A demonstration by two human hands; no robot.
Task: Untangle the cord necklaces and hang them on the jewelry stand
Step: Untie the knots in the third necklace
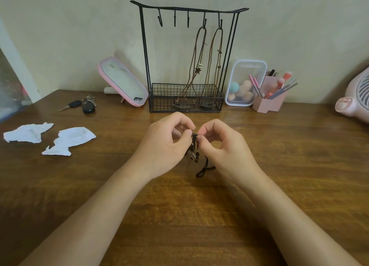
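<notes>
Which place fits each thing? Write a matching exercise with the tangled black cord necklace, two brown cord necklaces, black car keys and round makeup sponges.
Things:
1 tangled black cord necklace
2 two brown cord necklaces
3 black car keys
4 round makeup sponges

Places:
A clear plastic box
B between left hand and right hand
C wooden table, beside pink mirror
D black wire jewelry stand

Pairs: 1-B, 2-D, 3-C, 4-A

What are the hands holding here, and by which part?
Both the left hand and the right hand pinch the tangled black cord necklace at its topmost bunch; the rest trails below.
</notes>
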